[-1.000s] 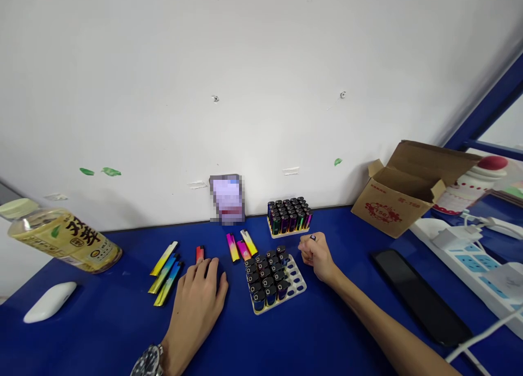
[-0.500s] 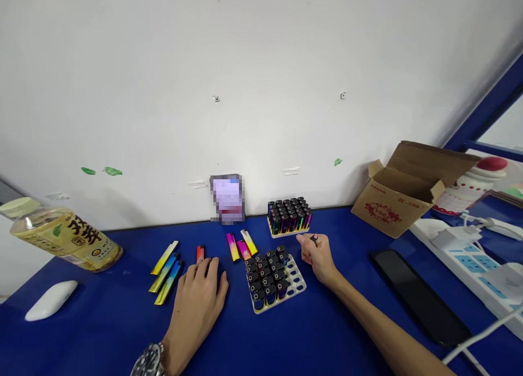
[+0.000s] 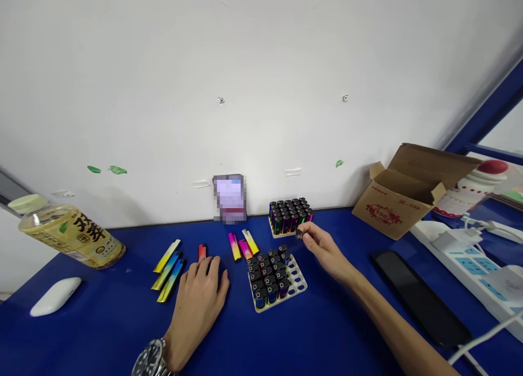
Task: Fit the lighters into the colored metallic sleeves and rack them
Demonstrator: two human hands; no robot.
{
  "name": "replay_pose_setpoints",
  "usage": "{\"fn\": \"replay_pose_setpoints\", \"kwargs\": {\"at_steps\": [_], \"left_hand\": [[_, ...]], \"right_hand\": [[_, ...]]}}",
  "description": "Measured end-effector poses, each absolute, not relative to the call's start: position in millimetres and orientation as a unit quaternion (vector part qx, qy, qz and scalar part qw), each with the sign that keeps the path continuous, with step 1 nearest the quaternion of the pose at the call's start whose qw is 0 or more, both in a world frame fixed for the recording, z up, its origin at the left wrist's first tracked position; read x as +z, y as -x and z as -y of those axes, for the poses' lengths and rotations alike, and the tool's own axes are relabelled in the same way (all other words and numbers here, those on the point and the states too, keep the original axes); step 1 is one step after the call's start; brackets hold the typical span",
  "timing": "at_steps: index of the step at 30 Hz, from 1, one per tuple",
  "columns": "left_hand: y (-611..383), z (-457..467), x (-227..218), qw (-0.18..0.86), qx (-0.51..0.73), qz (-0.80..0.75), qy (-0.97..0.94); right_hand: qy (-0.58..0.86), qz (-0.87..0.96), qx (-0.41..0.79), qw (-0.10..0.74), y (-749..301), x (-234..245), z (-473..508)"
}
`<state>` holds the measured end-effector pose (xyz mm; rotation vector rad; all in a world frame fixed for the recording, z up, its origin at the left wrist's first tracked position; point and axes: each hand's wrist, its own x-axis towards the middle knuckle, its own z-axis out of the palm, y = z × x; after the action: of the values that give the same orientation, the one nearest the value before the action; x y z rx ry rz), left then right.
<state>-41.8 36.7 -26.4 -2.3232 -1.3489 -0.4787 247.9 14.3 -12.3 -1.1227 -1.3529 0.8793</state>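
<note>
My left hand [image 3: 199,289] lies flat on the blue table with its fingers stretched out, the fingertips by a red lighter [image 3: 202,252]. Between the fingertips of my right hand [image 3: 322,248] is a lighter [image 3: 299,234]; its black top shows and the rest is hidden by the hand. Below and left of that hand stands a white holed rack [image 3: 298,276], partly filled with upright black-topped lighters [image 3: 268,271], its right-hand holes bare. Behind it, a second rack holds tightly packed lighters [image 3: 288,213]. Pink, yellow and white lighters [image 3: 245,246] lie between the racks and the red one.
Yellow and blue lighters [image 3: 169,271] lie left of my left hand. Further left are a tea bottle [image 3: 79,234] and a white case [image 3: 56,297]. A phone [image 3: 231,199] leans on the wall. On the right are an open carton [image 3: 388,207], a black phone [image 3: 420,297] and a power strip [image 3: 469,261].
My right hand has turned from a closed fist to a fingertip pinch, bringing the lighter's black top into sight. My left hand stays in place; the view has shifted slightly.
</note>
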Motion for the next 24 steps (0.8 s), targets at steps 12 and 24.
{"fn": "replay_pose_setpoints", "kwargs": {"at_steps": [12, 24], "left_hand": [[44, -39, -22, 0.203, -0.213, 0.494, 0.818], [44, -38, -27, 0.103, -0.223, 0.497, 0.832]], "right_hand": [[0.476, 0.580, 0.478, 0.457, -249, -2, -6], [0.445, 0.764, 0.241, 0.400, -237, 6, 7]]}}
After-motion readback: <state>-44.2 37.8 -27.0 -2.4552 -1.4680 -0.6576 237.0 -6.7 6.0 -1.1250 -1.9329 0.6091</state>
